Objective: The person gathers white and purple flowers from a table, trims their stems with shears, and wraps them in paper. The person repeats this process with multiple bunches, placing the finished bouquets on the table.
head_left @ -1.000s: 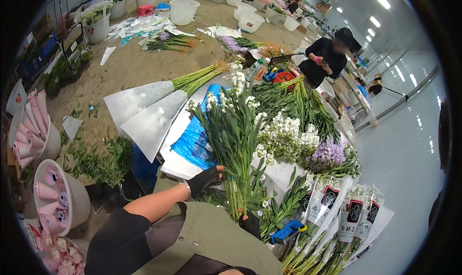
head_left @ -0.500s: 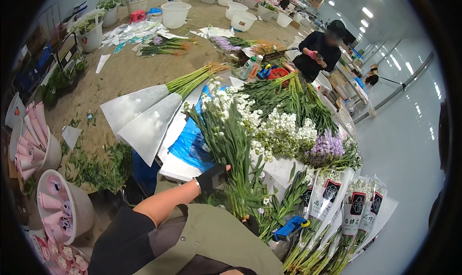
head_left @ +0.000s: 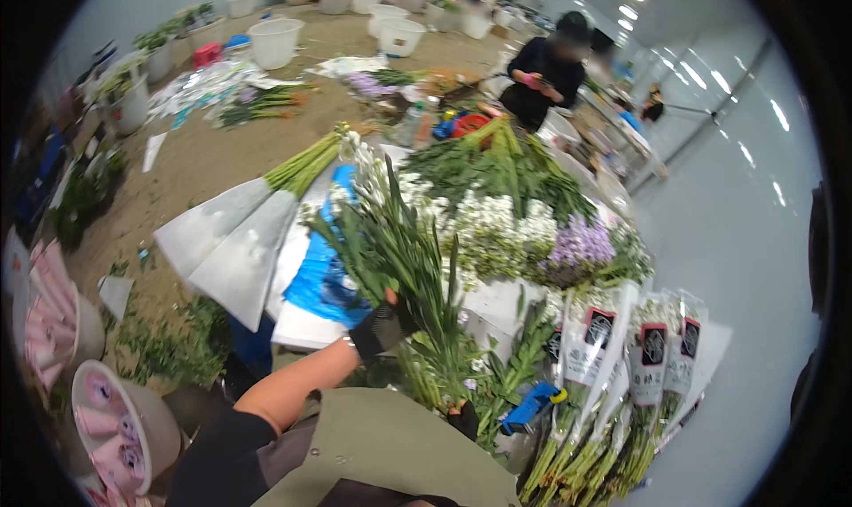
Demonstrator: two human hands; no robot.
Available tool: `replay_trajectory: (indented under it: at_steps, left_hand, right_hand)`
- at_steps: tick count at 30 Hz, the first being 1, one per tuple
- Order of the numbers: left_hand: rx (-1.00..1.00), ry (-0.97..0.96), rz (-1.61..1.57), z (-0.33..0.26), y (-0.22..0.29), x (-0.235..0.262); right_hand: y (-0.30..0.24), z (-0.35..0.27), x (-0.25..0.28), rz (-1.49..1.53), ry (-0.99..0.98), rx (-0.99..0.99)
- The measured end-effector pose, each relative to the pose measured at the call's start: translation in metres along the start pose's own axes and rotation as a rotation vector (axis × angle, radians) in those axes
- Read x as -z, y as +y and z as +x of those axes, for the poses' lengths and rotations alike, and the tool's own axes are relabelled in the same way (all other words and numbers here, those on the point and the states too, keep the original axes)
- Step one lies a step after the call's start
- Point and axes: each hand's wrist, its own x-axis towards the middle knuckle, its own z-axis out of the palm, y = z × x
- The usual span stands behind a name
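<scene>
Left hand (head_left: 383,327) now grips the white-flowered stem bunch (head_left: 390,241) lower and nearer the bench's (head_left: 311,325) front edge, pulling it upright. Right hand (head_left: 463,416) seems clamped at the stem bottoms, can't tell for sure.

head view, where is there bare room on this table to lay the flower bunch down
Bare brown table shows left of the two white paper-wrapped bunches, up toward the white bucket. The left hand holds the flower bunch over a crowded stretch: blue sheet, white and lilac flowers, sleeved bunches. The right hand is mostly hidden.
</scene>
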Motion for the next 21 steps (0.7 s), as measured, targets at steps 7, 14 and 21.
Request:
replay_trajectory:
  at_steps: [7, 14, 21]
  left_hand:
    - [0.005, 0.343, 0.623, -0.055, 0.029, 0.027]
    - [-0.032, 0.474, 0.608, -0.109, 0.041, 0.041]
    - [-0.036, 0.569, 0.595, -0.126, 0.046, 0.051]
  right_hand:
    - [-0.068, 0.074, 0.048, -0.128, 0.29, 0.07]
    - [-0.114, 0.254, 0.208, 0.292, 0.464, 0.185]
    - [-0.094, 0.292, 0.234, -0.242, 0.527, 0.313]
